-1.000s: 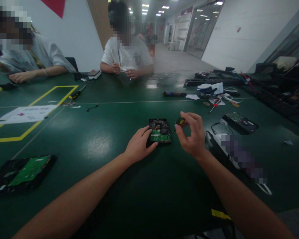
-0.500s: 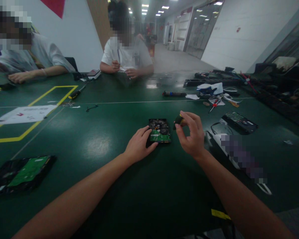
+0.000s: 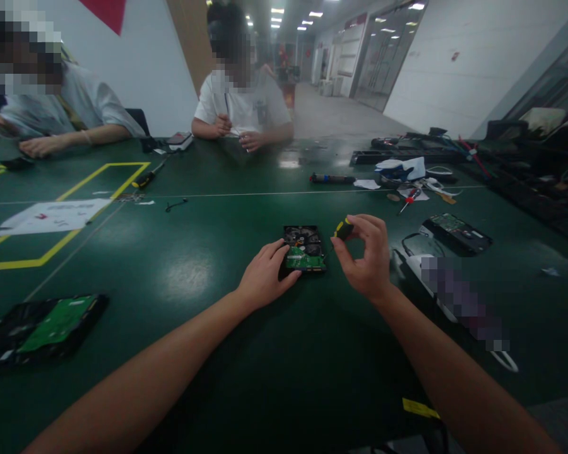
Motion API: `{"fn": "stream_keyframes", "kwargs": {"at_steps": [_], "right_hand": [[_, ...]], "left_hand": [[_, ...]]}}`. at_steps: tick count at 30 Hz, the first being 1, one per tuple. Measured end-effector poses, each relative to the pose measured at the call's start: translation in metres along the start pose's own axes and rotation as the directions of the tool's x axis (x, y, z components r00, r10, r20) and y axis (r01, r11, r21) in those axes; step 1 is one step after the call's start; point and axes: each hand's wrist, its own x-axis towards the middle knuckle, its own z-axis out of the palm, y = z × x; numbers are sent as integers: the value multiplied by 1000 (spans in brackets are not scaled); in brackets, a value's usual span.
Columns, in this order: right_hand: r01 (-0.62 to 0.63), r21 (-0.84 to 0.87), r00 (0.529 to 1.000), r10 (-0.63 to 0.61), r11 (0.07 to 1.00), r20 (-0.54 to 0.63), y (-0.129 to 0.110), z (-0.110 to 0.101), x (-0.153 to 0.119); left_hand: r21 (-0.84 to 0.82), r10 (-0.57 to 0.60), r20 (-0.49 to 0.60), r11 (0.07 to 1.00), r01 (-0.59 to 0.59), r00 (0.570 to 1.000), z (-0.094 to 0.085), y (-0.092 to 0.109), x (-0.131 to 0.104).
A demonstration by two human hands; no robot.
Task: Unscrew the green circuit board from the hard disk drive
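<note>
A black hard drive with a green circuit board (image 3: 305, 257) lies on the green table (image 3: 208, 353) in front of me. My left hand (image 3: 268, 274) grips its left side, fingers at the upper edge and thumb along the near edge. Just right of the drive, my right hand (image 3: 366, 255) pinches a black and yellow screwdriver (image 3: 343, 229) between thumb and fingers. The tool is tilted, its thin shaft pointing down-left toward the drive's right edge. Whether the tip touches the drive is too small to tell.
Another drive (image 3: 57, 325) lies at the near left, a further one (image 3: 457, 232) at the right beside a white-edged pouch (image 3: 435, 287). A second screwdriver (image 3: 144, 180) and papers (image 3: 52, 215) are at the left. Two people sit across the table; cables (image 3: 473, 151) pile up far right.
The screwdriver handle has turned in my right hand, showing more yellow, and its shaft sits slightly further right. My left hand stays on the drive.
</note>
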Motion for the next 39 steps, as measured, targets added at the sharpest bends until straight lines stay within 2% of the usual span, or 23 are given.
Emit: {"fn": "stream_keyframes", "kwargs": {"at_steps": [7,12,26,36,39], "right_hand": [[-20,94,999,16,995,46,2,2,-1],[-52,40,998,51,998,30,1,2,-2],[-89,115,994,81,989,78,3,3,-4],[-77,88,995,70,993,73,3,2,-3],[-110,104,990,100,988,95,1,1,-4]], "left_hand": [[0,1,0,1000,-1,1000,-2,1,-1],[8,-1,1,1000,1,1000,-2,2,-1],[5,14,-15,1000,-14,1000,0,1,-1],[-2,7,-12,1000,-7,1000,0,0,-1],[-3,3,-9,1000,-3,1000,1,0,-1]]}}
